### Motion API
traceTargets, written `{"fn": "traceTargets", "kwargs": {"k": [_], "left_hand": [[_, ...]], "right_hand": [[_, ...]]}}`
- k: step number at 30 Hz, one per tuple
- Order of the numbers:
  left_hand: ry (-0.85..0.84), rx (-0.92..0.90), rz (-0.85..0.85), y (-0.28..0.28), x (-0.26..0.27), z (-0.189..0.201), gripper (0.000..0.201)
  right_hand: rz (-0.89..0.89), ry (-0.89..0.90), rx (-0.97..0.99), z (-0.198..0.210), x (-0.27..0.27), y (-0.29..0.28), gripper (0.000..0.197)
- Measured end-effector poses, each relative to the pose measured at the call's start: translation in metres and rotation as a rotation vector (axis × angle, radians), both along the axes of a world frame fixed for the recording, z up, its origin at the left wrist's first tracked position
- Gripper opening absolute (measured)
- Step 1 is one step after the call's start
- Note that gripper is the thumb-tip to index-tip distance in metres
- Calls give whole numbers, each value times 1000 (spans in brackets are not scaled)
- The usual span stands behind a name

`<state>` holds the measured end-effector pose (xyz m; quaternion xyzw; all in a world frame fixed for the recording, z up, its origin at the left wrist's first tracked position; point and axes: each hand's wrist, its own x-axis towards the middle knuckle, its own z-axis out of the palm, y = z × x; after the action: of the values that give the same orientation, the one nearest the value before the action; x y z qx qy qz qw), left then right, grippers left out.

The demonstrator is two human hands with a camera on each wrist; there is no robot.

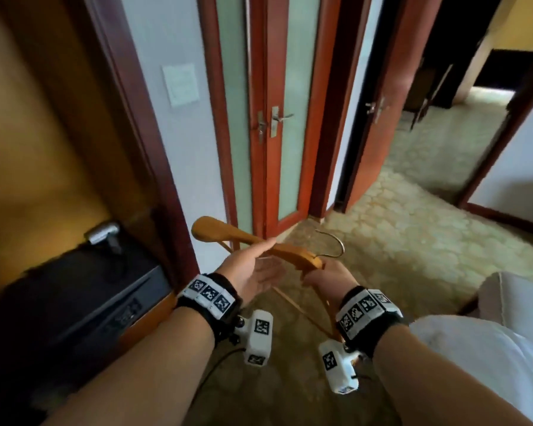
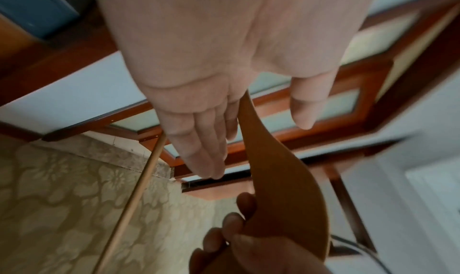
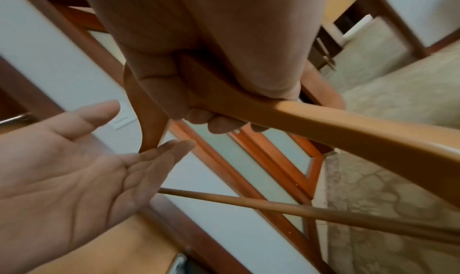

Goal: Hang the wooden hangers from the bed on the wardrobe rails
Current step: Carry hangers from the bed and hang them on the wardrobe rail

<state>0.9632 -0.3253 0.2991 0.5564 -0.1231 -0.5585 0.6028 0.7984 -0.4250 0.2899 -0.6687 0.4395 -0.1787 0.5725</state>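
A wooden hanger (image 1: 219,232) with a metal hook (image 1: 336,242) is held at waist height in front of me. My right hand (image 1: 316,276) grips it at the middle, just below the hook, fingers curled round the wood (image 3: 348,128). My left hand (image 1: 259,256) is open, its straight fingers lying against the hanger's left arm (image 2: 281,189). The thin lower bar (image 3: 298,209) runs under both hands. The open wardrobe (image 1: 43,149) stands at my left; no rail shows in any view.
A black safe (image 1: 90,290) sits in the bottom of the wardrobe. Glass-panelled double doors (image 1: 271,124) are straight ahead, and an open doorway (image 1: 443,133) lies to the right. A white bed corner (image 1: 490,348) is at the lower right. Patterned carpet (image 1: 413,241) covers the floor.
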Motion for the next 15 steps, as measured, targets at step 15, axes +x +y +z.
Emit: {"fn": "traceTargets", "kwargs": {"k": [15], "left_hand": [[-231,-194,372,100,110,126,74]], "right_hand": [[577,-324,97,133,169,74,44]]}}
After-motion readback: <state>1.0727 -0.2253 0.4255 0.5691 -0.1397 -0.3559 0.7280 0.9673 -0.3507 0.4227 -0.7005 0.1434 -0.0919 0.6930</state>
